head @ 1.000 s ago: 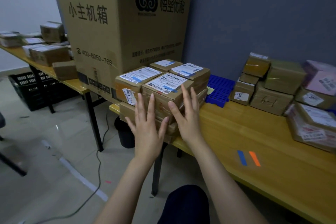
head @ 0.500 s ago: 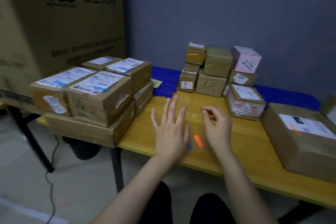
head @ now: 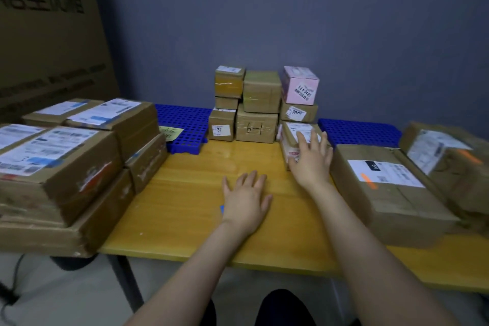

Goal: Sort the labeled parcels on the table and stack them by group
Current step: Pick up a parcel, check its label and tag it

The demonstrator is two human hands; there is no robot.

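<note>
A stack of flat brown labeled parcels point(head: 60, 156) fills the table's left end. At the back middle stands a pile of small brown parcels point(head: 256, 122), topped on its right by a pink box point(head: 300, 85). My right hand point(head: 312, 159) rests with spread fingers on a small taped parcel point(head: 293, 132) in front of that pile; a firm grip cannot be made out. My left hand point(head: 246, 198) lies flat and open on the yellow table point(head: 198, 180), holding nothing. A large flat parcel point(head: 386, 188) lies to the right of my right hand.
A huge cardboard carton point(head: 50, 34) stands behind the left stack. Blue plastic grid mats point(head: 185, 124) lie along the grey wall. Another labeled parcel point(head: 447, 161) sits at the far right edge. A yellow note point(head: 170, 131) lies on the left mat.
My view has swung right, away from the left stack. My right hand has reached forward onto the small taped parcel. My left hand has settled flat on the table.
</note>
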